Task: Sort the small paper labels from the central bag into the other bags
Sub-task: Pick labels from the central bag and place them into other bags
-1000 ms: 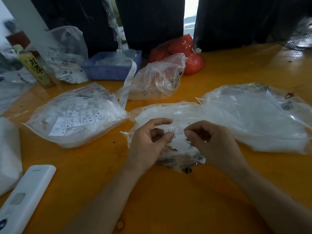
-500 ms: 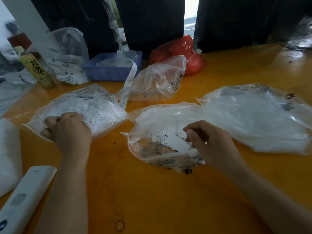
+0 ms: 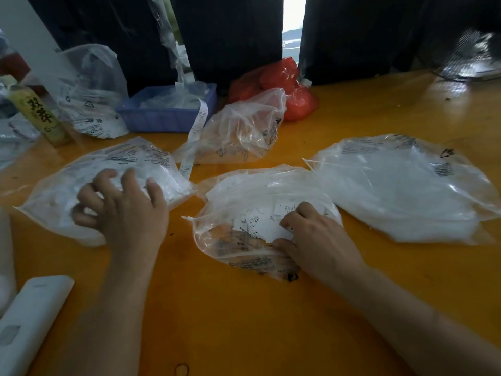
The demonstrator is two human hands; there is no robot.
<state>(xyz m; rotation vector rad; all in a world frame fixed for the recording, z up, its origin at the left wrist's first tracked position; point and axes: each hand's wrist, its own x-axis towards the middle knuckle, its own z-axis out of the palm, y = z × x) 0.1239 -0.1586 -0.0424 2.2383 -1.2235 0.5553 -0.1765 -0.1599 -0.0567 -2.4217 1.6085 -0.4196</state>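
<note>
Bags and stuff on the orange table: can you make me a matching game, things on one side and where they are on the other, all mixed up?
Things:
1. central bag
2. red bag
3. blue tray
4. white remote

Places:
A. near left corner of the table
B. under the right hand
C. far side, behind a crumpled clear bag
D. far left, beside the green bottle

Pairs: 1-B, 2-C, 3-D, 4-A

label print unreadable (blurred), remote cropped
</note>
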